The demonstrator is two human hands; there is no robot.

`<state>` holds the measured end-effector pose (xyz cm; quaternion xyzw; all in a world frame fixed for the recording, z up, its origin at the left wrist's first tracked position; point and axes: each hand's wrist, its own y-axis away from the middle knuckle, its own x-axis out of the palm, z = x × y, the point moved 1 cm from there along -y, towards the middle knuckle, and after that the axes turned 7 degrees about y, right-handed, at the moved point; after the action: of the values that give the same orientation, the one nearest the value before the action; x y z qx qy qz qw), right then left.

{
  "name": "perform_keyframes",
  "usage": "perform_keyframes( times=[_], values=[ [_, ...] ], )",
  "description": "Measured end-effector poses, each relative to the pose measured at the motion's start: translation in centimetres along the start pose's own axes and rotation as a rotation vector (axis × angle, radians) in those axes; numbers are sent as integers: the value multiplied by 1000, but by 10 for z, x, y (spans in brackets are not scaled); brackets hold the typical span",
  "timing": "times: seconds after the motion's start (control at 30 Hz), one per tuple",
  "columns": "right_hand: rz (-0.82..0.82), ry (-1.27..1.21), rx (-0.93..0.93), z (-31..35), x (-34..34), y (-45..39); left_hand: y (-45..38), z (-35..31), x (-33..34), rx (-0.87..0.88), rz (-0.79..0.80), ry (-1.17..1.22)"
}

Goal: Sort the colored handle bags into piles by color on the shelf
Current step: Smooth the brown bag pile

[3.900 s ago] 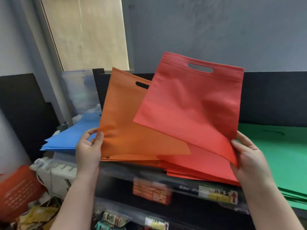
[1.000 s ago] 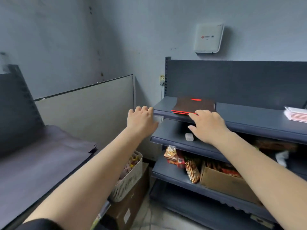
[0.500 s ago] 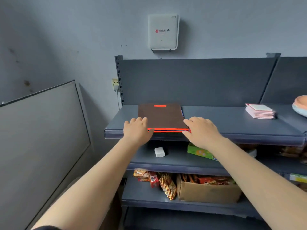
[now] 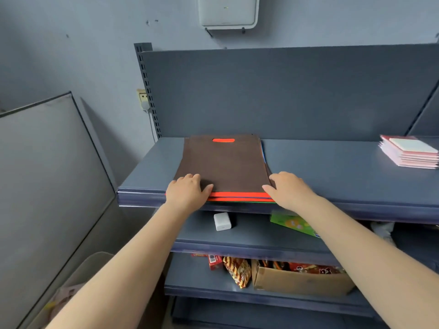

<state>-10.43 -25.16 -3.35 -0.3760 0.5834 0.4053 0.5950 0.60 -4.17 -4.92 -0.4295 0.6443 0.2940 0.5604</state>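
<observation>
Now on the top shelf (image 4: pixel 332 167): a flat stack of handle bags (image 4: pixel 223 162), near its left end, front edge flush with the shelf lip. Brown bag uppermost, its handle cut-out at the far end showing red-orange through the slot. Red-orange edges (image 4: pixel 240 195) peeking out beneath along the front, with thin slivers of blue and green lower in the stack and at the right side.

Left hand (image 4: pixel 187 192) at the stack's front left corner, fingers lying over the brown top, thumb stretched along the front edge; whether anything is pinched underneath, impossible to tell. Right hand (image 4: pixel 288 189) at the front right corner, fingers bent down onto the top bag near its edge, knuckles up; grip likewise unclear. Both forearms bare, reaching in from below.

Further right on the same shelf, well apart from the bags, a pile of pink and white booklets (image 4: pixel 409 151). On the shelf below, a small white cube charger (image 4: pixel 222 221) and a green box (image 4: pixel 294 224). Lower still, snack packets (image 4: pixel 237 270) beside a cardboard carton (image 4: pixel 299 280). On the wall above, a white box (image 4: pixel 228 11).
</observation>
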Motion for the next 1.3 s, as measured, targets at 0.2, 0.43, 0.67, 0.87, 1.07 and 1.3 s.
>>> perform_keyframes(
  times=[0.2, 0.43, 0.67, 0.87, 1.07, 1.3],
  values=[
    [-19, -247, 121, -17, 14, -41, -12, -3, 13, 47, -42, 71],
    [-139, -616, 236, -34, 22, -55, -18, -16, 18, 184, 76, 93],
    [-311, -476, 244, -45, 28, -57, -26, -8, 17, 97, -28, 244],
    [-479, -505, 254, -66, 31, -49, -36, 15, 17, -121, -50, 227],
    [-555, -734, 303, -73, 27, -37, -49, 35, 13, -254, -45, 302],
    [-523, -820, 351, -75, 29, -31, -55, 43, 3, -405, -67, 335]
  ],
)
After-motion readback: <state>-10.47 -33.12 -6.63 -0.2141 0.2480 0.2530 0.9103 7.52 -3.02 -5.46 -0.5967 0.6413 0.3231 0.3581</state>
